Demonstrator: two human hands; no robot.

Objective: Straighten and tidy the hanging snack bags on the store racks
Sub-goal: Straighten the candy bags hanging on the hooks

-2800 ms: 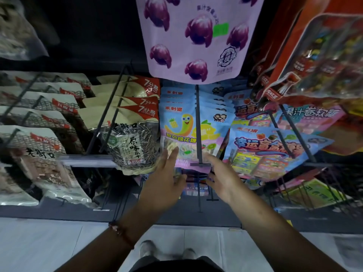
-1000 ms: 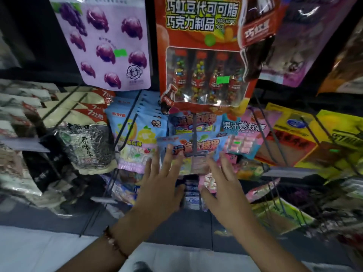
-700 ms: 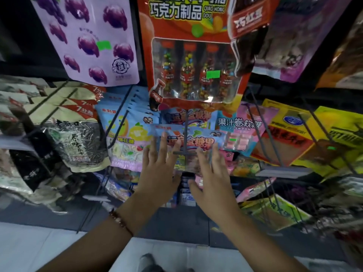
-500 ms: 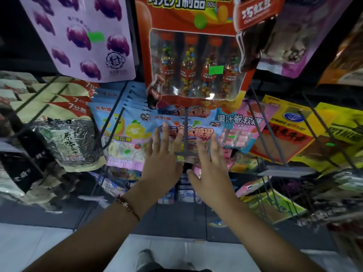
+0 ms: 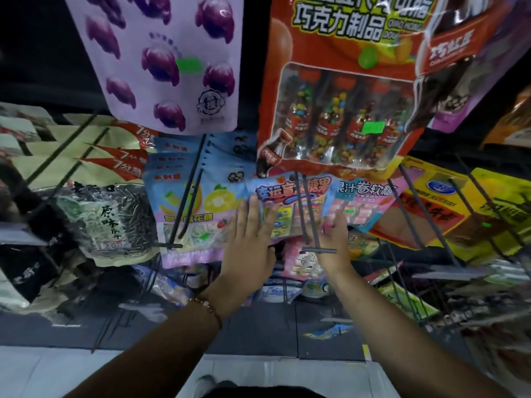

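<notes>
The red chocolate pack (image 5: 347, 90) reads "巧克力制品"; the seed bag (image 5: 109, 222) "原味"; the pink bag (image 5: 363, 196) seemingly "果汁卷软糖".

The lilac plum bag (image 5: 169, 61) and the red chocolate-bean pack (image 5: 342, 81) are cut off by the top edge. The pack's lower edge hides the top of the blue candy bag (image 5: 290, 193). The left hand (image 5: 250, 245) covers that bag's lower left corner; the right hand (image 5: 334, 245) lies partly behind the peg hook (image 5: 309, 219), its fingertips hidden. The bags on the lower hooks (image 5: 304, 265) are blurred and their print unreadable. The shoe (image 5: 205, 383) is cut by the bottom edge.
</notes>
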